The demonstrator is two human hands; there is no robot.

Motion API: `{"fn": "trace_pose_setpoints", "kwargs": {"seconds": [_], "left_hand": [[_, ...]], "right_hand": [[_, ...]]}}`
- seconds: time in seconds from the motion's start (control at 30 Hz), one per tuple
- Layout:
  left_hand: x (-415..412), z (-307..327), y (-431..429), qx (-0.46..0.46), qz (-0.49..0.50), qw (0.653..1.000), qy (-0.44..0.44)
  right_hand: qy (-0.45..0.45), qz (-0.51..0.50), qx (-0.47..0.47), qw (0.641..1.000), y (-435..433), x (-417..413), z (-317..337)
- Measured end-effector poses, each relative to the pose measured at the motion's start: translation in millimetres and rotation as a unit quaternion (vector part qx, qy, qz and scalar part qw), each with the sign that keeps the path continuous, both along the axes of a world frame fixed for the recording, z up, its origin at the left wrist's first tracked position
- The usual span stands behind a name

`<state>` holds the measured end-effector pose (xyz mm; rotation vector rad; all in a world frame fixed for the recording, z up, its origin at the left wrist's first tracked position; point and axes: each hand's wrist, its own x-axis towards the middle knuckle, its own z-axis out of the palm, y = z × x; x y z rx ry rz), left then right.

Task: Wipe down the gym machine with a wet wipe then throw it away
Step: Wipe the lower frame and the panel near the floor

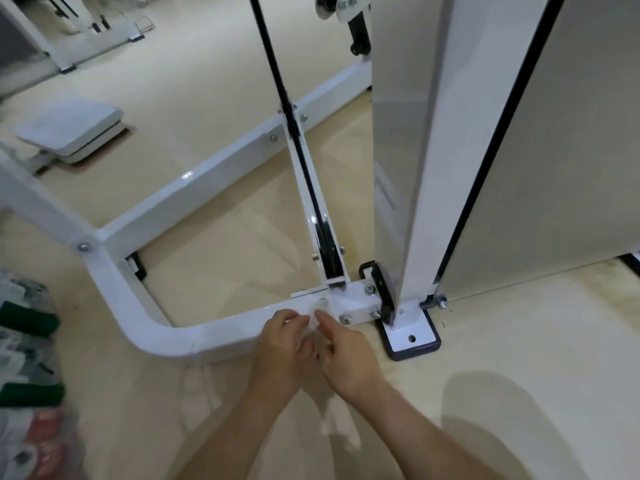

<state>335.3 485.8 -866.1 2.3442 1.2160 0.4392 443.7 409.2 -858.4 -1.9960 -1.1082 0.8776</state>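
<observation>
White wet wipe (313, 319) (blurred) is pinched between the fingertips of my left hand (280, 348) and right hand (349, 358), at the machine's base bar (166, 336).

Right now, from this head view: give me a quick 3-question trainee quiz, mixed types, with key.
1. True or false: the left hand and the right hand both pinch the wet wipe at their fingertips.
2. Which part are the hands working over? A) the low white base tube; B) the grey seat pad; C) the top pulley.
3. Fill in: the bolted foot plate under the upright lies to the ____ of the hands.
Key: 1 true; 2 A; 3 right.
</observation>
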Motion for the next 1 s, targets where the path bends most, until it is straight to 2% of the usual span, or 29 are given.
{"fn": "trace_pose_setpoints", "kwargs": {"seconds": [0.07,0.17,0.27,0.4,0.43,0.5,0.6,0.77,0.83,0.9,1.0], "left_hand": [[-2.4,9.8,3.8,-0.076,0.078,0.993,-0.05],[-9.1,18.5,6.5,-0.207,0.149,0.961,-0.102],[-17.6,28.4,6.9,-0.323,0.201,0.895,-0.234],[-19.4,41.7,14.0,-0.412,0.278,0.776,-0.39],[-20.7,44.4,18.2,-0.427,0.273,0.757,-0.412],[-25.2,45.6,25.4,-0.451,0.224,0.775,-0.382],[-28.8,40.2,29.0,-0.453,0.162,0.829,-0.286],[-21.9,30.6,36.3,-0.338,0.205,0.893,-0.214],[-17.3,25.2,44.5,-0.271,0.219,0.923,-0.162],[-11.3,24.6,55.7,-0.176,0.239,0.948,-0.115],[-8.3,25.1,72.6,-0.119,0.261,0.954,-0.092]], "right_hand": [[-0.004,-0.009,0.019,1.0,0.5,-7.7,1.2],[0.05,-0.075,0.035,0.995,4.4,-7.8,3.3],[0.115,-0.101,0.045,0.987,13.0,-2.1,9.2],[0.203,-0.154,0.081,0.964,15.5,-7.5,23.8],[0.228,-0.161,0.079,0.957,15.0,-9.8,27.8],[0.27,-0.145,0.055,0.95,16.1,-11.9,35.0],[0.293,-0.072,-0.015,0.953,21.7,-5.0,46.1],[0.355,0.007,-0.104,0.929,22.5,-2.2,52.6],[0.354,-0.016,-0.122,0.927,24.8,-6.1,46.1],[0.355,-0.1,-0.101,0.924,31.1,-10.1,38.3],[0.317,-0.199,-0.065,0.925,36.5,-15.5,32.3]]}}
